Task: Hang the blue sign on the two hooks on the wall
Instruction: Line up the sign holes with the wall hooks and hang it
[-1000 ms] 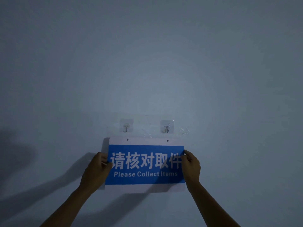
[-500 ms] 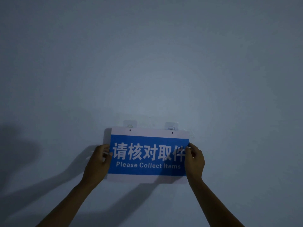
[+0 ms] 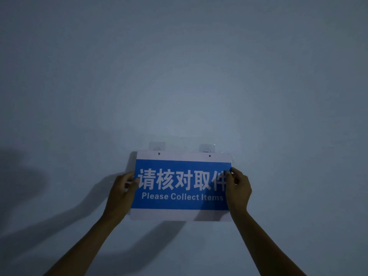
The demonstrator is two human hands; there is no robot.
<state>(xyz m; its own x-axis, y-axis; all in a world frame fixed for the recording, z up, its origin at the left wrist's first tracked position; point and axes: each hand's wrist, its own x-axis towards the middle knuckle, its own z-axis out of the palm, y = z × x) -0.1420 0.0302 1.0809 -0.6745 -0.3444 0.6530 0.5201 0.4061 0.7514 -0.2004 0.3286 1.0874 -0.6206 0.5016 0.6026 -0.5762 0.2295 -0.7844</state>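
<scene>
step: aligning holes to hooks | flat blue-and-white rectangular plastic sign (image 3: 182, 186) pinched by left hand (image 3: 121, 193) at 9 o'clock, right hand (image 3: 239, 189) at 3 | two clear adhesive wall hooks (image 3: 157, 146) at 12, half-covered | next: likely seat both holes over hook tips

- The blue sign (image 3: 182, 186) has risen up the wall since a second ago
- Its white top strip now overlaps the lower part of the left hook (image 3: 157, 147) and right hook (image 3: 207, 149), which stood clear above it before
- Left hand (image 3: 121, 193) and right hand (image 3: 238, 189) rose with it, gripping its side edges
</scene>
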